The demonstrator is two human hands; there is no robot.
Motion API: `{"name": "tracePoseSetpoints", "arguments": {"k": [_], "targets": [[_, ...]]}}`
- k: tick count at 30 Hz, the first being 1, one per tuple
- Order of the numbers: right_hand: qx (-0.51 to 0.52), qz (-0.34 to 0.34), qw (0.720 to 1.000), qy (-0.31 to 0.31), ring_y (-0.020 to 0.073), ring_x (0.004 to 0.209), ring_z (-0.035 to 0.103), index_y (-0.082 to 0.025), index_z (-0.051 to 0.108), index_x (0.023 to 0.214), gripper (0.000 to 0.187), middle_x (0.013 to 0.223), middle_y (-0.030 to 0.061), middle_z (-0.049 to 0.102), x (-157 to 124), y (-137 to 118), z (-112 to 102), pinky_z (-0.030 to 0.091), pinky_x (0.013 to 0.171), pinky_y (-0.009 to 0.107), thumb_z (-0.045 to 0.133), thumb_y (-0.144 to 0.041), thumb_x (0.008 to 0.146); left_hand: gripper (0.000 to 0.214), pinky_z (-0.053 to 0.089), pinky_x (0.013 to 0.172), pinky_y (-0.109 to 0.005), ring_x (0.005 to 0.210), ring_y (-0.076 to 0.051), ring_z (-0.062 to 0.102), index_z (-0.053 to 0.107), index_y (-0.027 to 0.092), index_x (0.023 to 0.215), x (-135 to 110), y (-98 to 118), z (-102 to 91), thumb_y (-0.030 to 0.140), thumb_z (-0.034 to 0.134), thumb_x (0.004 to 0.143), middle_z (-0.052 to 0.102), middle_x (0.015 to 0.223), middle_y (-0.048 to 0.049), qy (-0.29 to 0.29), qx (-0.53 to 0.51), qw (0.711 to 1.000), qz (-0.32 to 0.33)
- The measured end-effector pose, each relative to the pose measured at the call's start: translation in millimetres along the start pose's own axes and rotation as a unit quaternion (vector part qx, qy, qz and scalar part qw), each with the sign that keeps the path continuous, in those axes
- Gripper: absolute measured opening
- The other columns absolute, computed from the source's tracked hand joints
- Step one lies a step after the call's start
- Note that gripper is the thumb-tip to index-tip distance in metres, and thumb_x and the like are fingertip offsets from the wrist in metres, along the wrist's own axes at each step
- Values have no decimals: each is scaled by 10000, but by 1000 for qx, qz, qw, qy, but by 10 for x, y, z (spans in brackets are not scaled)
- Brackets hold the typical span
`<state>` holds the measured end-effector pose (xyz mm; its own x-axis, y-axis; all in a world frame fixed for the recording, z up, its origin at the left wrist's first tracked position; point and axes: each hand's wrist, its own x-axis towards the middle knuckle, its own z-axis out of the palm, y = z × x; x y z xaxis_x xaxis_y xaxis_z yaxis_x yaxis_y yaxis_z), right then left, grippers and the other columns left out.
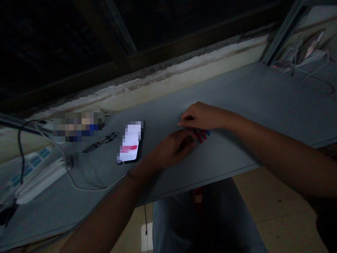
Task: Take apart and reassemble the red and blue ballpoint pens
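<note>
Red and blue small pieces (pixel 203 135) lie on the grey desk (pixel 237 95), partly hidden beneath and between your hands; shape too dim to name further. Your right hand (pixel 201 116) arches over their far side, fingers bent, thumb and forefinger tips close together at its left; whether they pinch anything, cannot tell. Your left hand (pixel 173 150) comes in from the near side, fingers curled, thumb reaching toward the pieces; contact and hold cannot be told either. Lit smartphone (pixel 129 142) sits beside your left forearm, a white cable (pixel 86 189) running up near that wrist.

Step in hand, as judged: close two-handed fingertip work at the pieces. Next move, as judged, calls for light, precise fingertips, one hand steadying while the other adjusts. Low light and mutual cover could hide a slip from you.
</note>
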<state>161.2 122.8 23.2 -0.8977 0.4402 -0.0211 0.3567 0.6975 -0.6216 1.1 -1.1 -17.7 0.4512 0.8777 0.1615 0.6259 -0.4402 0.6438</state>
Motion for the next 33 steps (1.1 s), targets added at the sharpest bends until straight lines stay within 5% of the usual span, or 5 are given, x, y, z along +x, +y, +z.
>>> {"name": "tracePoseSetpoints", "arguments": {"k": [8, 11, 15, 24, 33], "targets": [[-156, 88, 974, 137, 199, 658, 580, -183, 699, 882, 181, 741, 95, 683, -22, 353, -198, 317, 623, 333, 644, -346, 938, 190, 502, 730, -275, 771, -152, 626, 662, 172, 1134, 10, 41, 27, 278, 581, 997, 662, 894, -38, 4, 53, 999, 5], [-221, 155, 960, 77, 216, 640, 571, -177, 683, 937, 139, 763, 120, 674, -47, 402, -190, 281, 585, 337, 651, -307, 900, 206, 500, 725, -282, 783, -159, 618, 671, 157, 1132, 16, 31, 25, 269, 578, 986, 636, 915, -52, 27, 46, 999, 10], [-194, 101, 976, 8, 215, 681, 593, -153, 620, 1058, 172, 833, 127, 692, -14, 321, -39, 301, 591, 322, 578, -228, 909, 171, 491, 720, -277, 812, -164, 628, 695, 158, 1065, 22, -2, -2, 243, 582, 970, 665, 947, -70, 37, 51, 998, 31], [-69, 14, 997, 3, 177, 711, 608, -169, 583, 1039, 185, 839, 68, 703, 27, 198, 100, 349, 646, 285, 626, -160, 859, 113, 422, 630, -244, 576, -109, 553, 660, 170, 962, 14, -25, -58, 256, 590, 986, 623, 650, 38, 62, 79, 995, -27], [-79, 68, 994, 26, 210, 790, 670, -123, 526, 1295, 510, 938, 107, 736, 20, 125, 162, 403, 662, 283, 697, -271, 837, 99, 465, 738, -322, 640, -148, 595, 653, 172, 978, 26, -75, -57, 268, 662, 957, 658, 739, 6, 74, 167, 981, -61]]}}
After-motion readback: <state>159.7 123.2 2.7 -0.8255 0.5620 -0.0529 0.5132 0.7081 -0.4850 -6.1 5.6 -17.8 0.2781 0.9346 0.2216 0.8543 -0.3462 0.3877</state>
